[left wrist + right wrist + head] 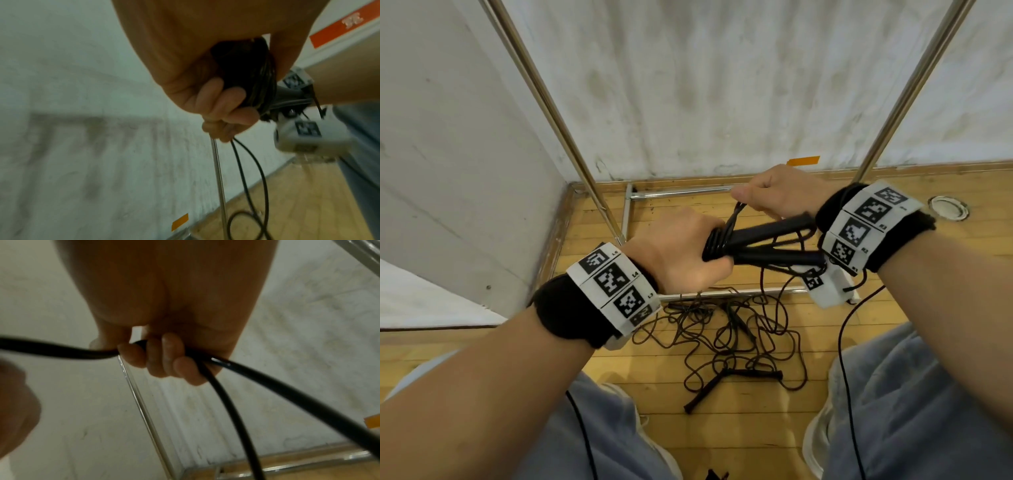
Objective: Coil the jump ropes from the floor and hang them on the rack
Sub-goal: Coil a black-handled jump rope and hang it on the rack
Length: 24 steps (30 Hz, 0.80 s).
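Both forearms fill the lower part of the head view, each wearing a black wristband with white blocks printed in black square codes; small marks "L3", "L4", "L5" read on the left band.

Fingers of the left hand (pixel 681 255) curl tight round a coiled black jump rope (pixel 717 241), a bundle of thin glossy loops with 2 smooth, dark, rod-shaped handles (pixel 777 241) sticking out toward the right wrist. In the left wrist view the fingertips (pixel 232 104) press into the bundle.

Above and right of it, the right hand (pixel 779 192) grips a strand of the same rope, fingers closed round the cord in the right wrist view.

More jump ropes (pixel 726 329) lie tangled on the wooden plank floor (pixel 743 442) at centre bottom, with thin dark cords and dark stick handles.

Shiny metal tubes of the rack (pixel 558 116) rise at upper left and upper right, their base bars on the floor against a stained white wall (pixel 722 85). An orange tag (pixel 804 160) sits on that wall; writing on another orange strip in the left wrist view is too blurred to read.
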### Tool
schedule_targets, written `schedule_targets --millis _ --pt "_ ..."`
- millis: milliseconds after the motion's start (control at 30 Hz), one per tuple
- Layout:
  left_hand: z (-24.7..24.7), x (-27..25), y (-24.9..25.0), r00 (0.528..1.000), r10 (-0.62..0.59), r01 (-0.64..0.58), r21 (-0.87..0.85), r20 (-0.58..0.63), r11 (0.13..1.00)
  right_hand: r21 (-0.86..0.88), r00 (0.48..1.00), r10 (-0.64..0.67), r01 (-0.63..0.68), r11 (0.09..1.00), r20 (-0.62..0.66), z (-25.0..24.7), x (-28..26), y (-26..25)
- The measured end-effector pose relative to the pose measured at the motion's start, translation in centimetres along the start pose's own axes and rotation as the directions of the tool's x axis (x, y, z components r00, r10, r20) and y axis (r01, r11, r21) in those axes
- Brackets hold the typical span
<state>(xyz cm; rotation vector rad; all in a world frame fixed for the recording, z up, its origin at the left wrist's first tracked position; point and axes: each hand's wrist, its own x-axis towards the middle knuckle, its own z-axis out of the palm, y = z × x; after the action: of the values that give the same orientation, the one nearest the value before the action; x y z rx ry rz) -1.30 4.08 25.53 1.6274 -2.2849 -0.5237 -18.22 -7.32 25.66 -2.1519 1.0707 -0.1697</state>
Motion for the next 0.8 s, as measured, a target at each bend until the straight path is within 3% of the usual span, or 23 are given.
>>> schedule_targets --millis 67,133,233,300,500,600,667,800 --pt "-0.7 -0.1 0.3 0.998 -0.022 0.019 -0.040 -0.065 0.999 0.226 1.000 -0.010 0.010 0.974 0.000 0.8 -0.3 -0.6" --pt "-1.4 -0.3 0.2 0.987 -0.078 0.056 -0.152 -0.141 0.987 0.488 0.999 -0.012 0.034 0.872 -0.049 2.4 -0.5 -1.0" --pt "-1.9 -0.1 -0.1 0.943 -0.204 0.106 -0.342 -0.264 0.934 0.414 0.999 0.020 -0.031 0.910 0.033 4.8 -0.6 -1.9" --pt "-2.0 0.3 -0.3 0.911 -0.281 0.125 -0.447 -0.302 0.886 0.502 0.996 0.013 -0.057 0.863 0.091 5.5 -0.2 -2.4" --pt "-2.5 1.0 -1.2 0.857 -0.395 0.086 -0.665 -0.330 0.742 0.539 0.995 0.080 -0.096 0.837 0.054 5.7 0.3 -3.2" --pt "-2.9 1.6 -1.8 0.805 -0.478 0.088 -0.726 -0.352 0.682 0.454 0.990 0.004 0.062 0.889 -0.144 6.2 0.3 -3.7" --pt "-3.0 2.1 -1.9 0.780 -0.505 0.076 -0.745 -0.369 0.663 0.356 0.956 -0.056 0.161 0.921 -0.288 6.5 0.1 -4.0" --pt "-3.0 2.2 -2.0 0.791 -0.457 0.036 -0.715 -0.407 0.698 0.166 0.931 -0.082 0.149 0.975 -0.355 5.8 0.1 -3.5"
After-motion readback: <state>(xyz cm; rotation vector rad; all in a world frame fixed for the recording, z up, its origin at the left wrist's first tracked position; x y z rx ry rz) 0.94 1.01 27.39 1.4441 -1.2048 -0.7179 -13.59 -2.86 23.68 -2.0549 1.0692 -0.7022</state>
